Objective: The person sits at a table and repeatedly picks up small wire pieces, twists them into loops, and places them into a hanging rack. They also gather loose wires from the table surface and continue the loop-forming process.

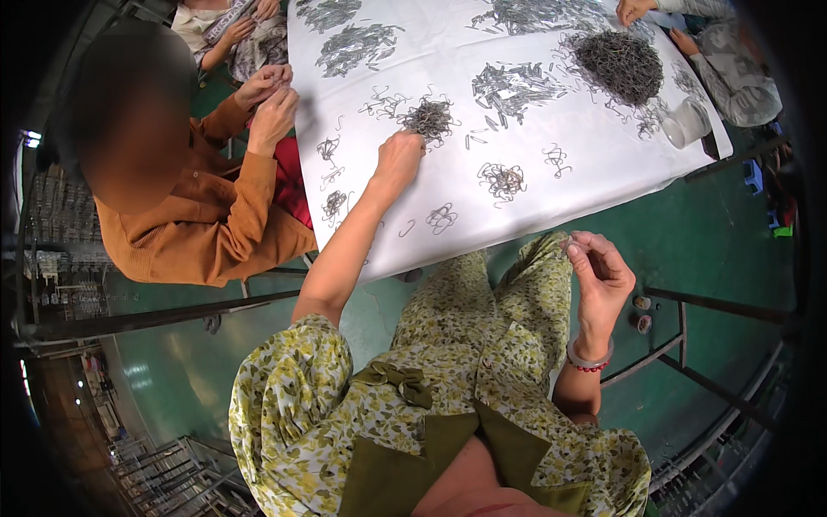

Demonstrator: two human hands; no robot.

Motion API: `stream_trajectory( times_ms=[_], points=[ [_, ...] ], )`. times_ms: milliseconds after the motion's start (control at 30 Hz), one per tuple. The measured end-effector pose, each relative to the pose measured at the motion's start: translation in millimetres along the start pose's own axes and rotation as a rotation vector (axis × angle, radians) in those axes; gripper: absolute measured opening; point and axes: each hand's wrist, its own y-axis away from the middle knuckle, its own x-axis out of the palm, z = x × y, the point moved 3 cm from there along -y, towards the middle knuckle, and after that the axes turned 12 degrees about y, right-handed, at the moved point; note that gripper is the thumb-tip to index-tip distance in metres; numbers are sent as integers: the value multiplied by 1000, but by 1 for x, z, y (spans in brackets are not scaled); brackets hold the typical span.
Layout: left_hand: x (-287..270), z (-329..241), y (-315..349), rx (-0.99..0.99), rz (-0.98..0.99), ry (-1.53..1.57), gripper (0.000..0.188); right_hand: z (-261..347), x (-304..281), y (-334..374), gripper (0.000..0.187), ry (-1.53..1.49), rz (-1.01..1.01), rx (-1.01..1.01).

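Note:
My left hand point(401, 162) is stretched over the table with its fingers curled at the near edge of a heap of dark wire hooks point(432, 119). Its fingertips touch the heap, and whatever they grip is hidden. My right hand point(600, 276) is raised off the table's near edge, beside my right knee. Its thumb and forefinger are pinched together, and anything between them is too small to name. On the white tabletop point(379, 246), smaller clusters of bent wire hooks point(502, 181) lie near my left arm, with a single hook point(407, 227) near the edge.
Silvery small strips point(512, 89) lie in loose piles farther back. A large dark hook heap point(618, 67) and a clear plastic tub point(687, 123) are at the right. A co-worker in an orange-brown top point(181, 233) sits at the left; others work at the far side. Metal bars point(680, 336) cross below.

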Motion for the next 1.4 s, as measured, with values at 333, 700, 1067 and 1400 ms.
stream_trajectory(
  times_ms=[333, 700, 1067, 1400],
  points=[
    [-31, 34, -12, -123, -65, 121, 15, -9, 3, -1, 18, 16, 19, 33],
    [-54, -121, 18, -217, 262, 1437, 10, -7, 8, -3, 19, 196, -81, 34],
    [-1, -186, 55, 20, 343, 1420, 10, -24, 18, 4, 17, 89, -154, 50],
    [-21, -183, 75, -18, 82, 1257, 9, -24, 24, -25, 16, 108, -154, 94]
  ],
)
